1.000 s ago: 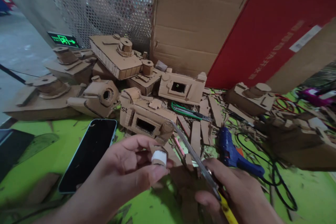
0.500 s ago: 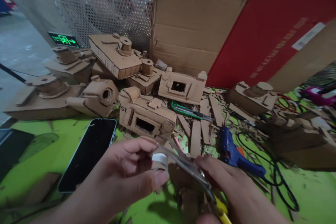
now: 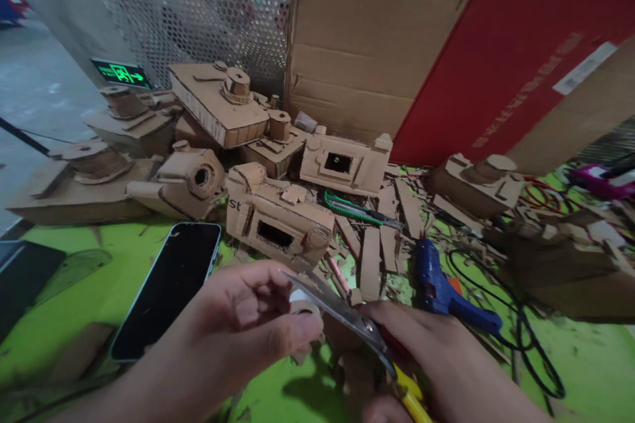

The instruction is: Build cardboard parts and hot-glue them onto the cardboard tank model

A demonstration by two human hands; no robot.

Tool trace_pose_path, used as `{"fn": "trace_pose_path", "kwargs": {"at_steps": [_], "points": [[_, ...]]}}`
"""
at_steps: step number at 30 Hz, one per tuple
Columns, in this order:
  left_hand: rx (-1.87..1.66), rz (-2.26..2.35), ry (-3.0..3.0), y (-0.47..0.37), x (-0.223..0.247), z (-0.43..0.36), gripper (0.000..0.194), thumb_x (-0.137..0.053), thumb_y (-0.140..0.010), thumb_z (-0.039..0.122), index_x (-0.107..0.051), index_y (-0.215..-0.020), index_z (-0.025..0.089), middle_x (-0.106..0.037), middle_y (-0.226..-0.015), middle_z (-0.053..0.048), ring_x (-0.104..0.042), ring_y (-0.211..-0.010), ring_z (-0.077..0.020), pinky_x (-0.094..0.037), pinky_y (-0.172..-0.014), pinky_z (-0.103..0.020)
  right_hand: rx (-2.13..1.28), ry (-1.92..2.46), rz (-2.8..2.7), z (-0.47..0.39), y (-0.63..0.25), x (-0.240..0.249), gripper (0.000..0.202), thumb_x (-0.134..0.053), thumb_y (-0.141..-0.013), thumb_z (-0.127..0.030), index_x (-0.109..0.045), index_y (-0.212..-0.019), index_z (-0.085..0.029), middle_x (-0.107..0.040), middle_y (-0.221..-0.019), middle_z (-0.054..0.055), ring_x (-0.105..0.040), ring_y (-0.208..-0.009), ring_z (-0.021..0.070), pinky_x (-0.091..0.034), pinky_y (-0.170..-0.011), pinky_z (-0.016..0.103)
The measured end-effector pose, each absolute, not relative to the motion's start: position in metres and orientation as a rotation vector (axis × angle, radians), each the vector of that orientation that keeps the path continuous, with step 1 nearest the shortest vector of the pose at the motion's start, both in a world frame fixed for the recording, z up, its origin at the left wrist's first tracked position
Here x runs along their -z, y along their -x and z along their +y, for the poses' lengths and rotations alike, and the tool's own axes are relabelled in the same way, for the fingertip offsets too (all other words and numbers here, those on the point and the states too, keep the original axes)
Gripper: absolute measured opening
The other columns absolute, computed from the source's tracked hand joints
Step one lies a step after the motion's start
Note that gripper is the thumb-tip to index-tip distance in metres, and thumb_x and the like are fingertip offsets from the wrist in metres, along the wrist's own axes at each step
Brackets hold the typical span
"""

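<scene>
Between the thumb and fingers of my left hand (image 3: 248, 324) is a small curled cardboard piece (image 3: 303, 306) with a white patch. My right hand (image 3: 421, 344) grips a pair of scissors (image 3: 342, 310) with yellow and red on the handles. The blades lie nearly together and cross over the cardboard piece at my left fingertips; whether they are cutting into it I cannot tell. Just beyond my hands stands a cardboard camera model (image 3: 280, 218) with a rectangular opening. A black-screened phone (image 3: 171, 291) lies to the left of my left hand.
A blue glue gun (image 3: 446, 294) with a black cord lies on the green table (image 3: 590, 363) at right. Cardboard scraps (image 3: 371, 264) and a green utility knife (image 3: 360, 207) are behind my hands. More cardboard models (image 3: 218, 106) are piled at back left. A red panel (image 3: 496, 66) leans behind.
The scissor blades have closed and shifted slightly left over the cardboard piece, and my right hand has moved a little left with them. My left hand has tilted the piece slightly.
</scene>
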State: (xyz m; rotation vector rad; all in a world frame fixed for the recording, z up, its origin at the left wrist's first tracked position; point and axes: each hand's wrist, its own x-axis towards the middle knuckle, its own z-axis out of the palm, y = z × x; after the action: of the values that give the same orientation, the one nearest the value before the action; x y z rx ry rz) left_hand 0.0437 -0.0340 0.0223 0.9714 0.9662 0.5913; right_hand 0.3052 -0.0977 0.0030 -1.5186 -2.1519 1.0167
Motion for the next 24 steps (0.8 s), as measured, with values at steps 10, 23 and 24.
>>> {"fn": "trace_pose_path", "kwargs": {"at_steps": [10,23,24], "points": [[-0.645,0.847,-0.775,-0.0489,-0.0239,-0.0316,0.022,-0.101,-0.073,0.019,-0.086,-0.09,0.02,-0.083,-0.084,-0.001,-0.072,-0.076,-0.0116,-0.056,-0.069,-0.015,-1.052,1.523,-2.127,-0.0968,-0.3049,-0.0105,0.059,-0.057,-0.097,-0.08,-0.068,-0.109,-0.023,-0.074,-0.087,0.008,-0.067,-0.069,0.0243,-0.055,-0.062,0.035],[-0.632,1.005,-0.87,-0.047,-0.0198,-0.0311,0.023,-0.1,-0.072,0.029,-0.086,-0.088,0.019,-0.082,-0.082,-0.004,-0.068,-0.072,-0.0147,-0.054,-0.066,-0.021,-1.044,1.587,-2.156,-0.0939,-0.3053,-0.0109,0.045,-0.062,-0.099,-0.069,-0.068,-0.101,-0.024,-0.074,-0.083,0.005,-0.069,-0.068,0.0229,-0.056,-0.061,0.032],[-0.632,1.005,-0.843,-0.0473,-0.0206,-0.0313,0.026,-0.101,-0.071,0.029,-0.086,-0.089,0.019,-0.083,-0.083,-0.004,-0.07,-0.073,-0.015,-0.055,-0.067,-0.021,-1.053,1.588,-2.156,-0.0939,-0.3049,-0.0106,0.04,-0.062,-0.1,-0.064,-0.068,-0.099,-0.025,-0.074,-0.082,0.005,-0.069,-0.067,0.0221,-0.056,-0.061,0.031]]}}
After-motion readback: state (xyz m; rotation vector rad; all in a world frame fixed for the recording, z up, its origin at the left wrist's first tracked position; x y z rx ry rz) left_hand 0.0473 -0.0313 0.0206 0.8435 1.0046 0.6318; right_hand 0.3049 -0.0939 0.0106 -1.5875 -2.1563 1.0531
